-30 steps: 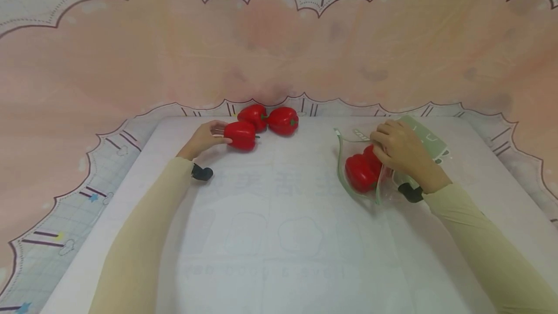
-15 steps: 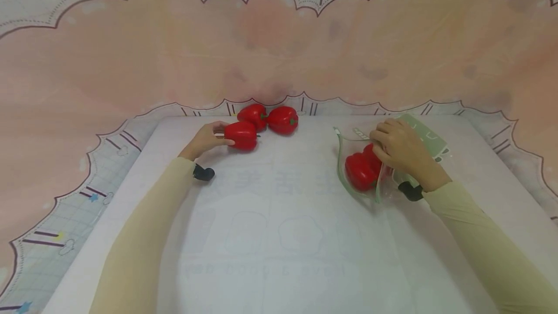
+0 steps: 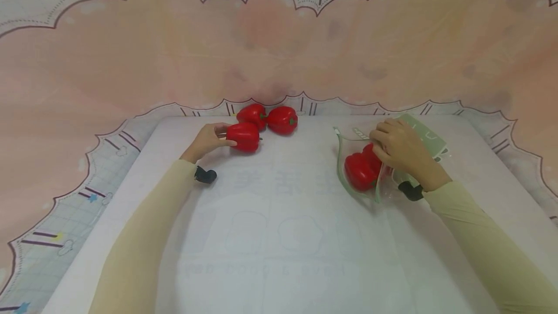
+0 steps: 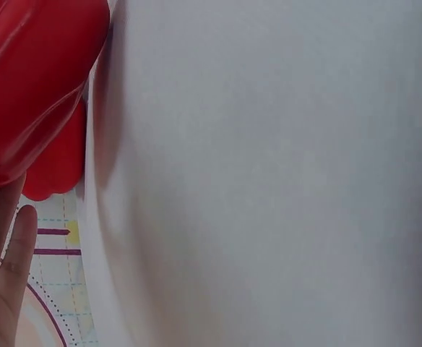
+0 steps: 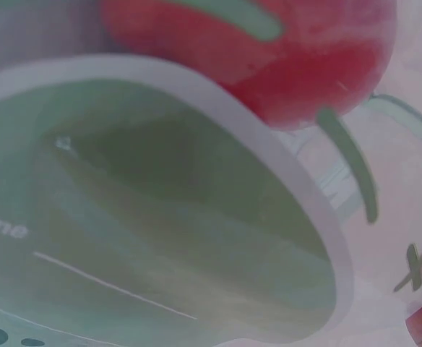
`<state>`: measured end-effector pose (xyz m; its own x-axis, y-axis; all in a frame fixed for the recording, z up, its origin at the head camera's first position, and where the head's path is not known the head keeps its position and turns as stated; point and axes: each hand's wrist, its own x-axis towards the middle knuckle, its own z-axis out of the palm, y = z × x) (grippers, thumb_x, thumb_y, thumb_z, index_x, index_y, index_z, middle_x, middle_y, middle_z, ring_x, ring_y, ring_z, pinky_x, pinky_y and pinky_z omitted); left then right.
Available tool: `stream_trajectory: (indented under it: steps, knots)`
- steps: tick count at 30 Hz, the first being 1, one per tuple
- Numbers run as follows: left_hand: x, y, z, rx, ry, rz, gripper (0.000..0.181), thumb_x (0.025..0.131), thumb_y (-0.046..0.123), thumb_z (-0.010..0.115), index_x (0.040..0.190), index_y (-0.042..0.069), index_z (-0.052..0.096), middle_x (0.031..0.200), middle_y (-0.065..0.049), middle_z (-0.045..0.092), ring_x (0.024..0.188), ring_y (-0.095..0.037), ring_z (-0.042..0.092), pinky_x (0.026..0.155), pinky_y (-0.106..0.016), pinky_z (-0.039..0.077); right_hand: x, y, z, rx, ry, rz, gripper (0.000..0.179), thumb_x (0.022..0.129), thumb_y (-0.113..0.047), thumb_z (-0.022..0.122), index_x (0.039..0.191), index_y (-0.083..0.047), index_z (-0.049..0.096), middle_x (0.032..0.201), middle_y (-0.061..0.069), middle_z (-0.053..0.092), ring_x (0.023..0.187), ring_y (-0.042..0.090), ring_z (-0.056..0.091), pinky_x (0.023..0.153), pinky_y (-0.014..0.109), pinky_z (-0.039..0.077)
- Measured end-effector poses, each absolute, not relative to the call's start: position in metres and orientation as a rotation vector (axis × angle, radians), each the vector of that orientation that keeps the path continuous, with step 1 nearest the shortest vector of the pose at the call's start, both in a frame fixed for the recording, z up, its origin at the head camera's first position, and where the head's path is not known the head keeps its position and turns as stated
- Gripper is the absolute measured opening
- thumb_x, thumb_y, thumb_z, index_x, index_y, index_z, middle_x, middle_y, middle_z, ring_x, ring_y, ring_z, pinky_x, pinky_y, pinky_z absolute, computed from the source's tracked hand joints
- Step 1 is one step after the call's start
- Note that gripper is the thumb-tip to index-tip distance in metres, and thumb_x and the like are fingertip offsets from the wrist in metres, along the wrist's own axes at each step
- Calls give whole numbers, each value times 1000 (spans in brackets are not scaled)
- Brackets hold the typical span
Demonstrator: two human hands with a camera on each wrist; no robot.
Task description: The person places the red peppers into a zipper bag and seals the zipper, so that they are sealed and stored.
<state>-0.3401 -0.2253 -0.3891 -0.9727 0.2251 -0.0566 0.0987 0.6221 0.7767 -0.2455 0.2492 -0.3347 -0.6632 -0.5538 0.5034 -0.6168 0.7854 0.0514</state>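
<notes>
My left hand (image 3: pixel 205 142) holds a red bell pepper (image 3: pixel 244 137) between thumb and fingers, its green stem pointing right. In the left wrist view that pepper (image 4: pixel 34 79) fills the upper left corner, with fingers (image 4: pixel 12 253) below it. Right behind it lie a second pepper (image 3: pixel 252 114) and a third (image 3: pixel 283 120), side by side. With bent fingers my right hand (image 3: pixel 398 151) grips the upper edge of a clear zip bag with a green rim (image 3: pixel 340 164). Red peppers (image 3: pixel 361 173) sit inside, partly hidden by the hand; the right wrist view shows one (image 5: pixel 319 65) through the plastic.
A white covered table (image 3: pixel 279 236) with faint printed writing spreads in front. At its back edge hangs a peach curtain (image 3: pixel 261 52) with a scalloped border. The bag's green printed part (image 3: pixel 425 134) extends behind the right hand.
My left hand and its pepper have shifted slightly right and nearer, with the fingers set closer around the pepper. The right hand and the bag stay practically still.
</notes>
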Motion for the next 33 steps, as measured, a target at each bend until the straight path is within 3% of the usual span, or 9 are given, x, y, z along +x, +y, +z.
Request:
stream_trajectory:
  steps: [14,22,33]
  knots:
    - [-318,-222,-386,257,2655,1393,59,82,26,73,131,3,49,133,-18,55,127,-32,50,106,-46,42,-245,249,-335,883,-2439,178,14,75,-4,57,83,-1,67,80,14,64,80,29,52,74,43,45]
    - [-300,-204,-378,302,2654,1390,58,82,21,73,133,5,49,132,-18,56,126,-33,51,106,-50,40,-245,251,-334,900,-2410,162,13,74,-4,55,82,-1,66,78,14,62,78,28,51,70,41,44]
    - [-284,-174,-373,447,2615,1441,59,81,18,74,134,6,50,129,-17,59,123,-31,54,103,-48,44,-245,249,-332,888,-2442,136,12,75,-5,57,83,-2,66,78,13,62,78,28,51,71,41,46]
